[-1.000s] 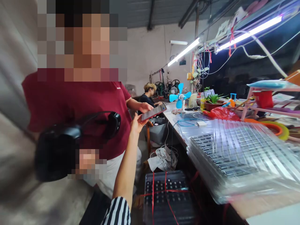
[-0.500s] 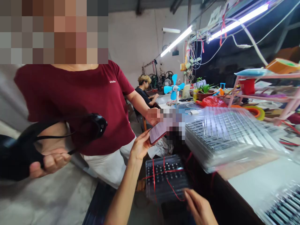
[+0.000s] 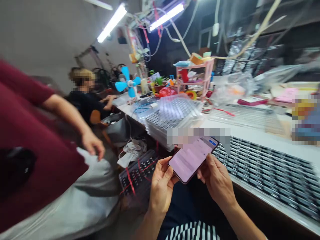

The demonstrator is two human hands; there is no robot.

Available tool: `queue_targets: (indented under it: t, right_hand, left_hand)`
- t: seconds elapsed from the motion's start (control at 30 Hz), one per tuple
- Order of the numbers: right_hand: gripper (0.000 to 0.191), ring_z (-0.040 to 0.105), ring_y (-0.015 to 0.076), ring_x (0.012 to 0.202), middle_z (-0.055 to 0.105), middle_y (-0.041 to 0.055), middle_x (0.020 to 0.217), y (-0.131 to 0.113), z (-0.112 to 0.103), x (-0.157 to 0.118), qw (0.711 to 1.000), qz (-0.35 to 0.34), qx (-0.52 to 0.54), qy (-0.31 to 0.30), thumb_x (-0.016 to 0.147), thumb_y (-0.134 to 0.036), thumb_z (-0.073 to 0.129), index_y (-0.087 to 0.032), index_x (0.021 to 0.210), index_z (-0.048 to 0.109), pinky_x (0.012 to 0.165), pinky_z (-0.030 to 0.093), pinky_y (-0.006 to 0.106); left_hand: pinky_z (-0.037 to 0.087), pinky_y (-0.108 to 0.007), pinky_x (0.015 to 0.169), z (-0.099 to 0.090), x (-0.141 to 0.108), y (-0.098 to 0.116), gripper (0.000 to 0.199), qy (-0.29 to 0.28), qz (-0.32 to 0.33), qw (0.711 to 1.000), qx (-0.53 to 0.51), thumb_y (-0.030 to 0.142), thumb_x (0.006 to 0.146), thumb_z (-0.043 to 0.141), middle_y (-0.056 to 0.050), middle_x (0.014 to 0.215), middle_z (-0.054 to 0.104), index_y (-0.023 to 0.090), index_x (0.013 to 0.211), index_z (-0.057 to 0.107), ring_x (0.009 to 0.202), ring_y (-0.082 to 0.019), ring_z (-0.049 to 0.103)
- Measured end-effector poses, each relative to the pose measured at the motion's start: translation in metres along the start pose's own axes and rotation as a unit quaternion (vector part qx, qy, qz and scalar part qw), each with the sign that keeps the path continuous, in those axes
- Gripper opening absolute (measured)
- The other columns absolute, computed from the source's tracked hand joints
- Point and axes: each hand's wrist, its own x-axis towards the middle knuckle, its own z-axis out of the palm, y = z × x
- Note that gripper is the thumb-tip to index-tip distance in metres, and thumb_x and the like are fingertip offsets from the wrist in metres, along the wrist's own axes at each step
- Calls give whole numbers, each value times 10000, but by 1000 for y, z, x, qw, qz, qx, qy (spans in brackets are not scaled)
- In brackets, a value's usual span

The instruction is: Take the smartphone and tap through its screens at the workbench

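Note:
A smartphone [image 3: 192, 161] with a lit, pale pinkish screen is tilted in front of me above my lap. My left hand [image 3: 162, 183] grips its lower left end, thumb along the edge. On the other side my right hand [image 3: 218, 180] holds the right edge, with the thumb by the screen and the other fingers partly hidden behind. The text on the screen is too blurred to read, and its upper part is pixelated. Just beyond the phone, clear trays of dark parts [image 3: 265, 176] lie on the white table [image 3: 255, 128].
At left stands a person in a maroon shirt [image 3: 32, 133], one hand hanging down. Another person [image 3: 85, 100] sits further back. A tray stack [image 3: 172, 113], a blue fan [image 3: 128, 83] and a pink rack [image 3: 193, 75] occupy the table. A bundle tied with red string [image 3: 136, 173] sits below.
The view has swung right. The phone has come from beside the other person's hand to in front of me. My right hand has risen from near the red string onto the phone.

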Motion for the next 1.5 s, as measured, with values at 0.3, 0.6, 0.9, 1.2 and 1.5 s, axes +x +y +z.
queue_targets:
  t: [0.3,0.6,0.9,1.2,1.5]
  right_hand:
    - [448,343,71,400,476,-20,495,-78,-112,24,997,13,-44,63,825,-604,559,-160,765,544,386,217,207]
    - [437,388,46,440,500,-23,589,-118,-198,72,996,-12,-72,56,807,-580,603,-145,817,567,392,211,171]
    - [445,477,63,482,598,35,748,-145,-238,127,991,-68,-73,91,785,-559,639,-133,914,619,386,329,167]
    - [522,566,114,474,621,92,770,-155,-237,160,963,-77,-233,108,771,-629,570,-109,763,603,353,389,178]
    - [437,550,110,470,598,51,715,-153,-232,167,899,-138,-395,128,886,-527,412,-142,768,580,352,398,176]
  left_hand:
    - [554,-380,802,82,53,-52,375,-270,-234,934,-3,291,794,676,-81,1091,656,207,1148,586,916,-212,655]
    - [555,-430,806,173,116,-95,299,-376,-324,867,50,307,898,525,-127,1115,655,163,1152,590,940,-241,659]
    - [526,-457,865,225,182,-122,354,-414,-304,856,66,281,864,587,-140,1144,652,170,1200,572,992,-272,654]
    - [509,-453,910,217,201,-137,309,-400,-294,867,38,252,870,578,-117,1147,660,177,1168,613,1011,-248,646]
    - [505,-467,911,214,206,-137,330,-385,-297,873,25,250,861,592,-126,1154,654,160,1179,606,1013,-256,643]
